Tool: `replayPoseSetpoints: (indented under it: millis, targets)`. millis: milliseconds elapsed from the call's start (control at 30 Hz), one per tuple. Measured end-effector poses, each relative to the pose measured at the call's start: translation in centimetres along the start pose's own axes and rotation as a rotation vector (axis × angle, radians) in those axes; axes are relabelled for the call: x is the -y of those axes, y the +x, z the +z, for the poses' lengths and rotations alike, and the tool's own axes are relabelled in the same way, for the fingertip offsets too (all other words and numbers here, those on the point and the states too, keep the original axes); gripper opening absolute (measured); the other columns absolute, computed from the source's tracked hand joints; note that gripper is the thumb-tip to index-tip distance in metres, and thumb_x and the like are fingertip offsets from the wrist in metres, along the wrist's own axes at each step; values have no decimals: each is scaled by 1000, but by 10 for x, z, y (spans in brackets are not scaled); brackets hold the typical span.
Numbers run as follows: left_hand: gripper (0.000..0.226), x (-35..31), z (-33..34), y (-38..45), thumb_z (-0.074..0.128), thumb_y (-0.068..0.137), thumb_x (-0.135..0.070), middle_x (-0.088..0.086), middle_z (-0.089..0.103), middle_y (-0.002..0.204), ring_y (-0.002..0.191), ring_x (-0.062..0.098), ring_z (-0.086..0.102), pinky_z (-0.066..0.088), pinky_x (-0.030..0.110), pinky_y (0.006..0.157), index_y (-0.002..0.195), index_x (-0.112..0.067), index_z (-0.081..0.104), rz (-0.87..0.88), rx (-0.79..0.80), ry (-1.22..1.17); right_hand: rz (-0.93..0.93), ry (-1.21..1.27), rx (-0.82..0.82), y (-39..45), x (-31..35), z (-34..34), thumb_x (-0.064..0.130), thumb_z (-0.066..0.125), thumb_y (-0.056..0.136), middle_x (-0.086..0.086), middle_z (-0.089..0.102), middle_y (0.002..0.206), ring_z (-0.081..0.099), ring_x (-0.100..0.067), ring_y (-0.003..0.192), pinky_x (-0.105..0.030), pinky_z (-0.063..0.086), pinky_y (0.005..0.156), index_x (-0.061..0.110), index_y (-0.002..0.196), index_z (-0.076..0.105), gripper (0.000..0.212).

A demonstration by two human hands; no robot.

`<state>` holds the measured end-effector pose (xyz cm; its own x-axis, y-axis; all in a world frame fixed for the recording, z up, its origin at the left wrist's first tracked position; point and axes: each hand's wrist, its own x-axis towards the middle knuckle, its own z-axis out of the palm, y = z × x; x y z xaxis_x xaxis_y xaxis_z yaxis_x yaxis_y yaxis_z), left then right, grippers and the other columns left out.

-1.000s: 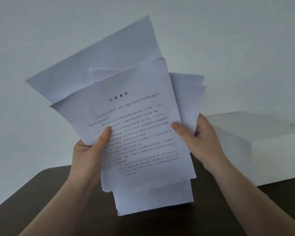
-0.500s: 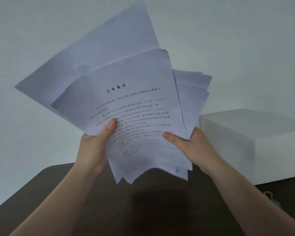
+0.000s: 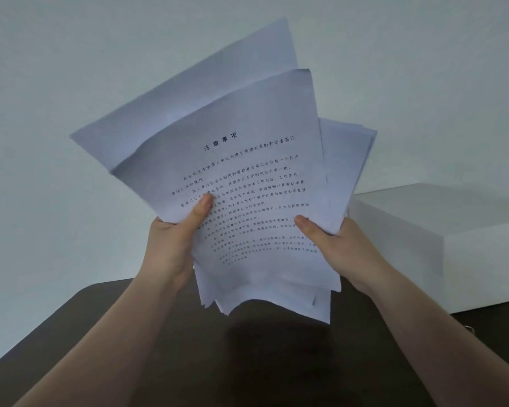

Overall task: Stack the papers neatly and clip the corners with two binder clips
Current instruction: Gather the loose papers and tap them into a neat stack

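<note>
A loose bundle of white papers point(image 3: 247, 177) stands upright in the air above the dark table point(image 3: 71, 333), fanned out and uneven. The front sheet carries printed text. My left hand point(image 3: 171, 245) grips the bundle's left edge with the thumb on the front sheet. My right hand point(image 3: 338, 248) grips the right edge the same way. The lower edges of the sheets hang ragged a little above the table. A small part of a binder clip point(image 3: 470, 329) shows beside my right forearm on the table.
A white box point(image 3: 453, 245) stands on the table at the right, close behind my right hand. A pale wall fills the background. The table's left corner lies at the lower left.
The bundle rose off the table a second ago and has since dropped a little lower. The sheets have drawn closer together at the bottom. Both hands keep their grip.
</note>
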<state>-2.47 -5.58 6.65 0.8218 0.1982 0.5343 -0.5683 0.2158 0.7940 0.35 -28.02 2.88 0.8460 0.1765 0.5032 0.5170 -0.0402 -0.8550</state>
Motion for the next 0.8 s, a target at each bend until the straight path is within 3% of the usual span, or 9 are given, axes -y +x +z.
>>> replayPoseSetpoints:
  millis: [233, 400, 500, 600, 700, 800]
  targets:
    - [35, 21, -17, -5, 68, 74, -28, -8, 74, 110, 102, 13, 70, 58, 22, 67, 109, -24, 66, -116, 23, 111, 65, 65, 8, 2, -9, -3, 33, 67, 85, 15, 72, 104, 68, -4, 96, -22, 55, 80, 35, 109, 67, 24]
    - [28, 28, -18, -11, 71, 75, -20, 2, 74, 112, 104, 24, 70, 54, 49, 89, 104, -18, 71, -179, -9, 103, 66, 56, 2, 2, -13, -1, 29, 69, 84, 22, 70, 94, 68, 7, 84, -9, 52, 68, 36, 105, 67, 22]
    - [25, 21, -12, -4, 70, 76, -23, 2, 74, 110, 101, 23, 71, 56, 45, 85, 100, -19, 73, -173, 20, 30, 60, 113, -25, 3, -9, -3, 28, 72, 82, 19, 73, 93, 70, -1, 87, -23, 56, 77, 39, 96, 69, 18]
    - [19, 10, -4, 4, 65, 77, -22, -1, 75, 105, 97, 17, 71, 58, 33, 78, 91, -21, 77, -139, 115, -100, 41, 218, -67, 2, -6, -4, 33, 76, 74, 9, 75, 103, 71, -14, 97, -38, 56, 83, 32, 103, 71, 30]
    - [27, 11, -3, 4, 70, 74, -33, 0, 73, 109, 103, 20, 69, 56, 41, 87, 99, -25, 73, -132, 157, -15, 50, 316, -78, 1, -8, -5, 36, 77, 64, 4, 76, 103, 71, -18, 97, -44, 55, 86, 30, 99, 73, 35]
    - [46, 20, -11, -2, 70, 72, -44, -1, 72, 116, 107, 19, 68, 51, 46, 95, 111, -21, 68, -218, 89, 47, 83, 228, -44, 0, -14, -5, 28, 79, 69, 4, 76, 102, 72, -15, 94, -42, 56, 87, 30, 96, 72, 28]
